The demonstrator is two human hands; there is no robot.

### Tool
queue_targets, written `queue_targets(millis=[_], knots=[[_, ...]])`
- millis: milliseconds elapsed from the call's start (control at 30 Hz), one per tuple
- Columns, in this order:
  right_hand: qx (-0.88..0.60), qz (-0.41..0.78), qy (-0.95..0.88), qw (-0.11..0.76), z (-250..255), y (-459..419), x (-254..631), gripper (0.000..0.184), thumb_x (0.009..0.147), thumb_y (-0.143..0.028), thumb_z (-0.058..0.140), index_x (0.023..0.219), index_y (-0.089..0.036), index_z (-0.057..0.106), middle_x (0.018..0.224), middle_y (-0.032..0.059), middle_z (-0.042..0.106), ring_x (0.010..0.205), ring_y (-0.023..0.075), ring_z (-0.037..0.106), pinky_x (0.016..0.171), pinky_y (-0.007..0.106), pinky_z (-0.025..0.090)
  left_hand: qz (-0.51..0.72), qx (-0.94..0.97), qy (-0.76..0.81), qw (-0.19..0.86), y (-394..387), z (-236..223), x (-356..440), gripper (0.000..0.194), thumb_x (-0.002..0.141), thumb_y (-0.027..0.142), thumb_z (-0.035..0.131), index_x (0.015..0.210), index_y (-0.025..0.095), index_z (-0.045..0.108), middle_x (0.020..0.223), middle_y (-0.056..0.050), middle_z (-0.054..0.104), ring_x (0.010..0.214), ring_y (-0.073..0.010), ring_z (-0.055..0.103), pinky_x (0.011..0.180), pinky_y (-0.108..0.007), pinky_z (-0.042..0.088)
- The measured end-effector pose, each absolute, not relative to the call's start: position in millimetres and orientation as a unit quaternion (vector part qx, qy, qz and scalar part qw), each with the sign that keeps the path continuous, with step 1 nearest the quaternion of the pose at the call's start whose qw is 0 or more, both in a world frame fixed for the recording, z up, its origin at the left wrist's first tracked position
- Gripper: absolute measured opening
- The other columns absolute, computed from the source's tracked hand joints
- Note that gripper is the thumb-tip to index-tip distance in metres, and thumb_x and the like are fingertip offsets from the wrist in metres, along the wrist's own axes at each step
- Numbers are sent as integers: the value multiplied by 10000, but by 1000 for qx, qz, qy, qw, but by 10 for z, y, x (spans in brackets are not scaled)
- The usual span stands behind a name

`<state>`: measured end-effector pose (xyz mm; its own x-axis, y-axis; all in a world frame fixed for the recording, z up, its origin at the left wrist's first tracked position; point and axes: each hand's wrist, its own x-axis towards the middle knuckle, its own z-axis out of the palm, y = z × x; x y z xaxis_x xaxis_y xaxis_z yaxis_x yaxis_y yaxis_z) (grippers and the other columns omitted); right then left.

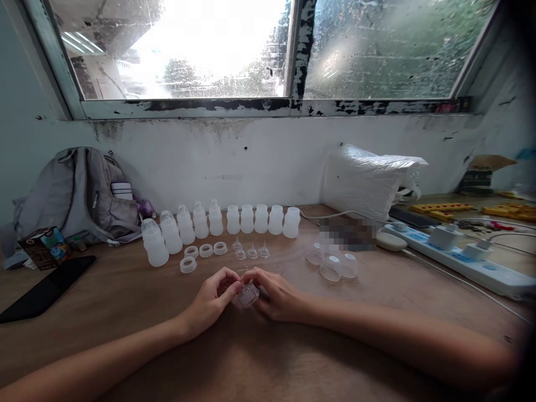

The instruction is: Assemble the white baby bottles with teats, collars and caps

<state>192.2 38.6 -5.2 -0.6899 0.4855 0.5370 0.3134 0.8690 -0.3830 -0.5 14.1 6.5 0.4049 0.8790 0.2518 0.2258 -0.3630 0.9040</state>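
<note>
My left hand (211,301) and my right hand (278,296) meet at the middle of the wooden table (259,363), both pinching one small clear plastic cap piece (248,294). Behind them lie several white screw rings (200,253) and several clear teats (251,251). A row of translucent white baby bottles (218,223) stands further back; the left ones carry teat tops, the right ones are open. To the right lie three clear dome caps (333,265).
A grey backpack (79,195) leans on the wall at left, with a small carton (44,248) and a black phone (46,287) near it. A white plastic bag (368,178), a power strip (460,257) with cables and yellow parts (444,209) sit at right.
</note>
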Motion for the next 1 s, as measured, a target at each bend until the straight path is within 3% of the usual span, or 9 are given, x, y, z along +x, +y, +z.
queue_targets(millis=[100,233,467,600,700,867,1000], knots=[[-256,109,-895,350,-119,396,1914,237,717,-123,461,939,-201,432,797,27,566,644,120,503,599,231,411,392,724,376,425,76,61,13,233,850,366,435,995,190,484,930,-35,557,814,-140,540,715,-268,454],[-329,162,-843,393,-124,454,1898,149,733,-143,457,858,-208,407,691,-20,522,551,96,462,533,205,386,424,721,389,385,19,85,4,287,859,335,425,1128,236,418,1066,-51,531,998,-172,509,860,-328,428],[-357,207,-816,404,-22,575,1786,102,730,-164,468,772,-204,384,590,-57,446,490,81,388,468,189,304,368,760,382,376,84,108,-11,344,834,293,468,1173,258,414,1135,-52,511,979,-177,521,785,-311,468],[-347,241,-819,387,44,700,1572,126,726,-146,449,814,-206,381,547,-72,464,466,83,383,468,188,298,394,745,392,368,292,101,-95,321,818,314,490,1119,210,443,1018,-51,571,897,-165,560,768,-303,473],[-356,240,-823,373,62,841,1369,159,692,-126,454,819,-205,400,536,-74,468,477,91,401,479,191,295,405,723,438,348,450,85,-205,283,809,341,485,1043,183,491,882,-42,597,774,-159,574,647,-269,489],[-366,224,-826,365,-12,1061,1166,147,681,-173,483,813,-203,426,524,-78,426,499,98,405,489,194,283,416,683,490,347,581,7,-324,268,801,323,455,1028,184,488,631,25,515,510,-107,483,445,-203,412],[-354,235,-834,354,-69,1136,1156,147,683,-181,481,819,-202,429,537,-75,430,502,96,405,483,192,268,422,670,503,346,596,-30,-325,235,774,302,465,973,186,514,586,43,456,488,-98,434,423,-187,363]])
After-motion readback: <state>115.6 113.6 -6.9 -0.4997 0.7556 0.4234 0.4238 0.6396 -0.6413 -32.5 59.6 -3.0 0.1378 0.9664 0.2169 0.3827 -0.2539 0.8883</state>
